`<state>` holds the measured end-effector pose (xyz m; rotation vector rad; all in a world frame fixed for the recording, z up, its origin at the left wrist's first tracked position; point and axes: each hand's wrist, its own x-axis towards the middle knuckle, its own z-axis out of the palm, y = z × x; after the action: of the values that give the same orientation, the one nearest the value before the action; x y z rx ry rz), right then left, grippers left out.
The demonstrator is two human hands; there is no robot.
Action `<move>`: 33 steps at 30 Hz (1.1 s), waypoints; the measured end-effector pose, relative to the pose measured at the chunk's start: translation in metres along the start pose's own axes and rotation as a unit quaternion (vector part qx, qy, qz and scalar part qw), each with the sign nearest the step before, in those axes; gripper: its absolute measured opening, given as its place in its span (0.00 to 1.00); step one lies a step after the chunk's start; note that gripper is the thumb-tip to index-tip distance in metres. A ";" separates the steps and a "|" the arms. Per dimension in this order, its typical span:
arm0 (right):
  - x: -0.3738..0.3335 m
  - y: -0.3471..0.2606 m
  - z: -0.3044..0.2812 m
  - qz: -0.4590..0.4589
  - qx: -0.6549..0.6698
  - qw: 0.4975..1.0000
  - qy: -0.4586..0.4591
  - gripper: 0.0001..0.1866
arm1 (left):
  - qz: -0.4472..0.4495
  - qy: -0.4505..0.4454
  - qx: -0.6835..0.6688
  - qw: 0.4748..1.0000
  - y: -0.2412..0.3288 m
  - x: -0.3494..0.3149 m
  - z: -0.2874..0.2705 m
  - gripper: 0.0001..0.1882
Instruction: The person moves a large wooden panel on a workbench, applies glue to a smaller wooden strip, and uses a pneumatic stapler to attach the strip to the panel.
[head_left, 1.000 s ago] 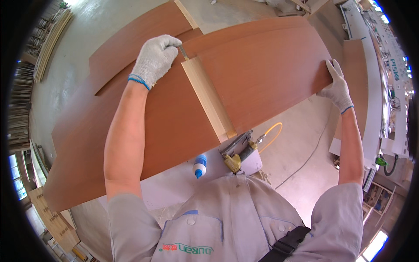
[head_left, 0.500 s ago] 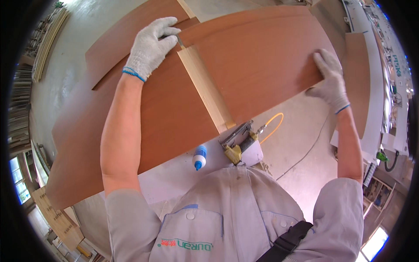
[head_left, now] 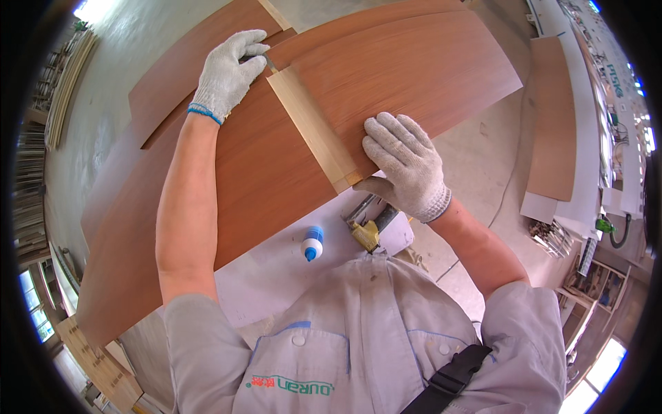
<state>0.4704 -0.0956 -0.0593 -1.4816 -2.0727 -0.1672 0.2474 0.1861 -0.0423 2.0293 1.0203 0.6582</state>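
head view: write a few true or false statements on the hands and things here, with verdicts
1. The left hand and right hand wear knitted gloves. True.
2. The squeeze bottle is left of the nail gun. True.
3. The squeeze bottle's cap is red. False: it is blue.
4. The pale wood strip runs between the hands. True.
5. The right hand grips the nail gun. False: its fingers lie on the reddish-brown panel.

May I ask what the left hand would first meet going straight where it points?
The left hand would probably meet the brown panel right of the pale wood strip, though depth is unclear.
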 end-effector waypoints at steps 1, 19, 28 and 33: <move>0.001 -0.001 -0.001 0.000 -0.001 1.000 -0.005 0.40 | -0.011 0.001 -0.007 1.000 0.002 0.000 0.000 0.27; 0.006 -0.016 -0.003 0.037 -0.001 0.999 0.015 0.37 | -0.057 -0.001 -0.054 0.997 0.006 -0.001 0.000 0.30; 0.008 -0.016 -0.005 0.044 0.000 0.999 0.006 0.37 | -0.052 -0.005 -0.053 0.997 0.005 0.001 0.002 0.28; 0.011 -0.016 -0.005 0.038 -0.004 0.999 -0.003 0.38 | -0.030 -0.012 0.004 0.999 0.003 0.002 0.001 0.28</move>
<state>0.4551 -0.0948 -0.0462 -1.5645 -2.0186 -0.1427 0.2502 0.1858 -0.0402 1.9999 1.0683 0.5983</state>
